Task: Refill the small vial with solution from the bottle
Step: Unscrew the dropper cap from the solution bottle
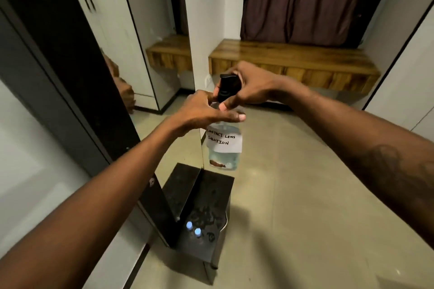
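Clear plastic bottle (pixel 224 148) labelled contact lens solution, mid-frame: left hand (pixel 206 112) grips neck, right hand (pixel 246 87) clasps black pump cap (pixel 226 88) (apparently opening step); next, pour into small vials (pixel 193 229), lower centre.

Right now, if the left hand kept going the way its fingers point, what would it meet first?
Nothing new: the left hand already wraps the bottle at its shoulder. Its fingers point right, probably toward open floor beyond, though depth is unclear.
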Available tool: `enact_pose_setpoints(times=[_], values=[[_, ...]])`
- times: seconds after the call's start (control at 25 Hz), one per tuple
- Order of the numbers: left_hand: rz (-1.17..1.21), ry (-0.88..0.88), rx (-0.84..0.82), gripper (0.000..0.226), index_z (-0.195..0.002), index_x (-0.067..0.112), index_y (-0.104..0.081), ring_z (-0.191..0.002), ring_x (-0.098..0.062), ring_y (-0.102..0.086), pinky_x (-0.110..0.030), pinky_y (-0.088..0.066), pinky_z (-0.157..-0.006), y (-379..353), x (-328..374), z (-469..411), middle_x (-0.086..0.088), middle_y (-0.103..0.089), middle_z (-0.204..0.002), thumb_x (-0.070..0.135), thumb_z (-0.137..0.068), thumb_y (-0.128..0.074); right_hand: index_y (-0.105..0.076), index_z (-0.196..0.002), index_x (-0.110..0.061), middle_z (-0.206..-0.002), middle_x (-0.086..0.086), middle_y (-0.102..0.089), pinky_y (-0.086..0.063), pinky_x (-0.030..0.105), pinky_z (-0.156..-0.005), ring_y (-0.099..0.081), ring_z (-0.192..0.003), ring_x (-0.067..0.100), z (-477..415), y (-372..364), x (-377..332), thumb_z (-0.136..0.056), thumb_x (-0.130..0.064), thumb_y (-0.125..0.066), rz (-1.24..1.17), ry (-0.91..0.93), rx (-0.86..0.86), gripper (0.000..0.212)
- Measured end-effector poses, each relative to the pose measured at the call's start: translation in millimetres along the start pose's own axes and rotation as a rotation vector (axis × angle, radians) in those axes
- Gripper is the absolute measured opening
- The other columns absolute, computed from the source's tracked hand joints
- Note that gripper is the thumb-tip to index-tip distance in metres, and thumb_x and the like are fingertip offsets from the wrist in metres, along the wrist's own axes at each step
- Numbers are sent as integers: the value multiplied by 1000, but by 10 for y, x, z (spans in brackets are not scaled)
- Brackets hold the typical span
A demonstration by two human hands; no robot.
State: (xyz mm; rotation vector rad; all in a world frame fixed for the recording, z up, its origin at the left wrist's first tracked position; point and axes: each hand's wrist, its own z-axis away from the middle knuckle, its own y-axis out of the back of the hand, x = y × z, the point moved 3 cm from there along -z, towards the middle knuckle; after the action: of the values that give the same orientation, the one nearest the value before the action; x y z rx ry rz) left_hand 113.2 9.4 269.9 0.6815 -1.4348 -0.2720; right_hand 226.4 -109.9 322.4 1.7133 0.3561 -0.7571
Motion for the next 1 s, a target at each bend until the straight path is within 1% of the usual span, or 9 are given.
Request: enact_pose_setpoints(times=[0.12,0.24,0.32,0.44,0.6,0.72,0.8,0.88,1.0], values=[[-2,-95,-149,49,-97,9,-76,-89,-23,-77,-51,-64,-77,146,453,70,-8,-80,-93,37,-61,-96,-75,-106,-3,-102,16,-78,-61,35,-90,-75,-93,23,258,381,-265,-75,-6,-88,-49,16,-42,34],[-8,-142,-153,42,-92,7,-77,-87,-24,-78,-53,-63,-76,184,827,128,-8,-80,-90,28,-61,-97,-70,-118,-2,-110,21,-74,-60,31,-91,-73,-98,21,491,669,-447,-80,-2,-84,-126,8,-89,40],[1,-180,-125,50,-99,8,-77,-88,-24,-78,-53,-64,-74,148,989,144,-7,-80,-92,29,-59,-99,-72,-115,-7,-106,19,-75,-63,36,-87,-74,-93,21,550,784,-550,-82,-21,-85,-85,-44,-29,37],[-42,-207,-98,60,-106,10,-72,-86,-21,-78,-48,-65,-69,85,1118,139,-4,-80,-94,31,-57,-100,-77,-87,-12,-78,6,-77,-62,29,-61,-74,-68,14,575,949,-686,-73,-54,-85,214,-121,127,45],[-127,-231,-185,43,-93,7,-74,-81,-18,-78,-48,-65,-72,19,1257,175,-2,-80,-85,27,-62,-97,-73,-91,-7,-86,10,-77,-63,30,-68,-77,-80,26,688,1058,-826,-71,-28,-92,259,-137,-25,34],[-54,-265,-169,65,-114,12,-63,-85,-16,-78,-42,-65,-65,0,1301,166,3,-80,-92,23,-60,-99,-63,-118,-7,-112,10,-74,-63,34,-82,-75,-101,22,748,1048,-922,-78,-3,-85,143,-57,-136,46],[-28,-259,-135,69,-115,13,-62,-87,-18,-78,-40,-65,-64,22,1295,131,4,-80,-91,24,-59,-99,-59,-127,-18,-123,4,-69,-63,35,-82,-72,-107,19,735,1044,-936,-79,-26,-87,229,-96,-97,56],[-66,-256,-125,53,-101,11,-69,-84,-18,-78,-42,-66,-65,39,1302,118,3,-80,-86,26,-60,-99,-62,-121,-18,-120,9,-69,-65,33,-66,-77,-88,19,722,1061,-938,-71,-50,-87,373,-199,44,64],[-117,-243,-146,46,-93,7,-73,-78,-16,-78,-43,-66,-66,27,1311,129,1,-80,-82,26,-60,-99,-63,-113,-14,-104,13,-75,-65,33,-62,-78,-69,17,715,1036,-997,-73,-30,-91,420,-210,30,51]])
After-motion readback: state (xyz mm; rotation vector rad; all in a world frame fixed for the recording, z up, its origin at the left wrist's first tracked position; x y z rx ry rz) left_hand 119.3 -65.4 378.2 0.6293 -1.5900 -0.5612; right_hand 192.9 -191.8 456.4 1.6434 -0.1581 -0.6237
